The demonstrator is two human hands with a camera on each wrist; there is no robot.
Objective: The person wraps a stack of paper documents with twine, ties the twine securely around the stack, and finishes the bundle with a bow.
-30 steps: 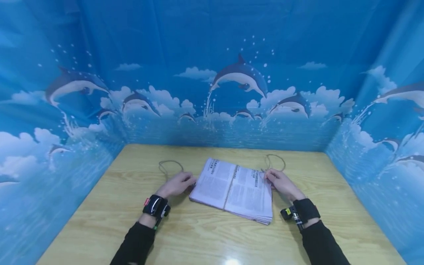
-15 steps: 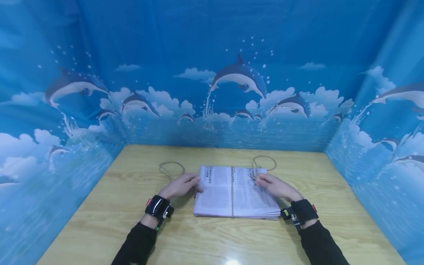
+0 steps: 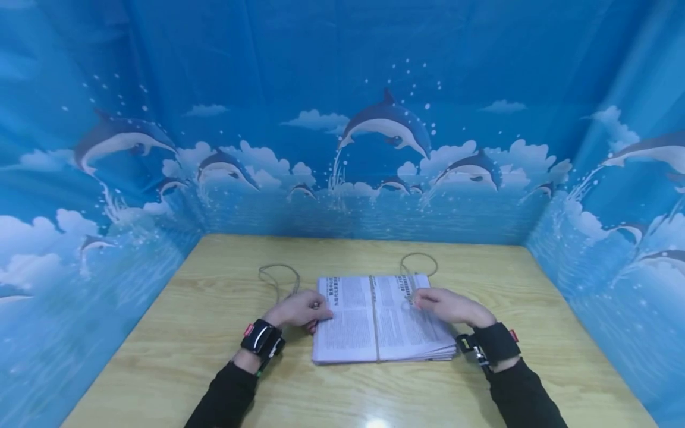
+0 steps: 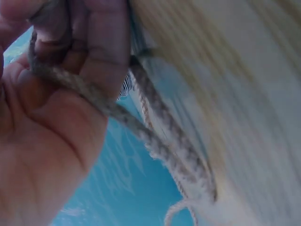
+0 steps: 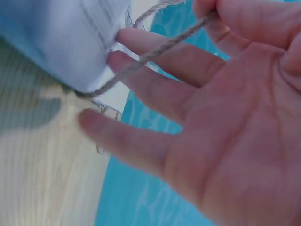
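A stack of folded newspapers [image 3: 348, 336] lies on the wooden table in front of me, with a cord running down across its middle. My left hand [image 3: 301, 309] is at the stack's left edge. In the left wrist view, its curled fingers hold the braided cord [image 4: 113, 110]. Over the right part of the stack, my right hand [image 3: 452, 306] pinches another length of cord [image 5: 150, 55] between thumb and index finger. Its other fingers are spread beside the paper in the right wrist view. From each hand, loose cord loops onto the table behind.
The wooden table [image 3: 214, 368] spreads around the stack. A blue curtain [image 3: 299, 71] printed with dolphins and clouds encloses its back and both sides. A black strap with a small camera sits on each wrist.
The newspaper stack has turned from a slant to nearly square with me and moved slightly nearer. Both hands moved with it, and the right cord loop shifted left.
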